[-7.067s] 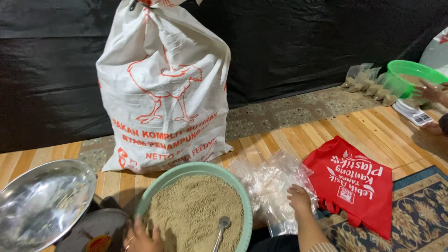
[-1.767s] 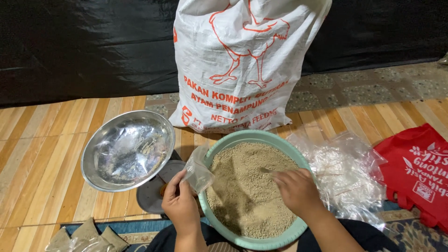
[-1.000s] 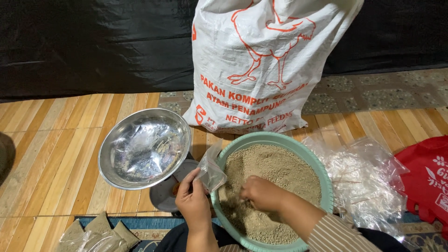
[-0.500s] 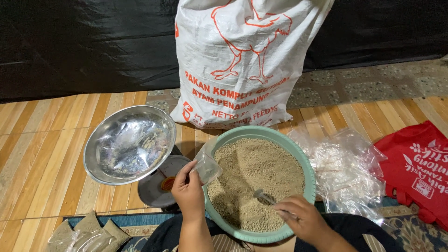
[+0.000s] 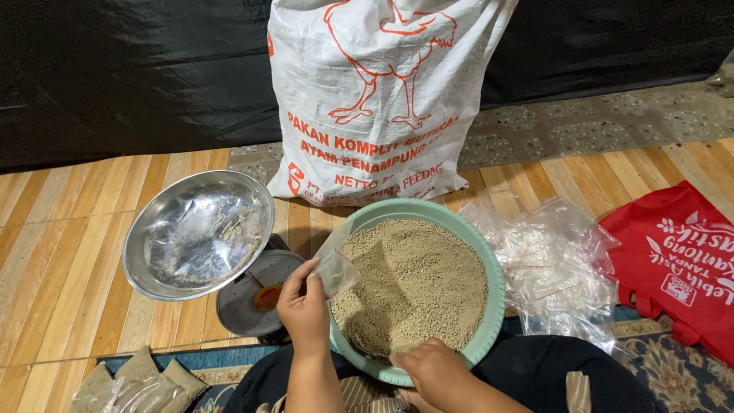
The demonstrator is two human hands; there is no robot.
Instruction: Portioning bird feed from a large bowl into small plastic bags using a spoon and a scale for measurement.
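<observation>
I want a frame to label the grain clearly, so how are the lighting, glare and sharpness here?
Head view: even light and sharp focus on the grain in the green basin; bright glare on the steel scale pan; the black backdrop lacks detail; the left hand is crisp; the right hand is cut by the bottom edge.

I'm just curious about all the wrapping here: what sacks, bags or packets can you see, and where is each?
Big sack: white woven, orange bird drawing, upright behind the basin.
Small clear bag: held by the left hand at the basin's rim.
Clear bag pile: right of the basin.
Red bag: far right, white print.
Filled packets: bottom left.
</observation>
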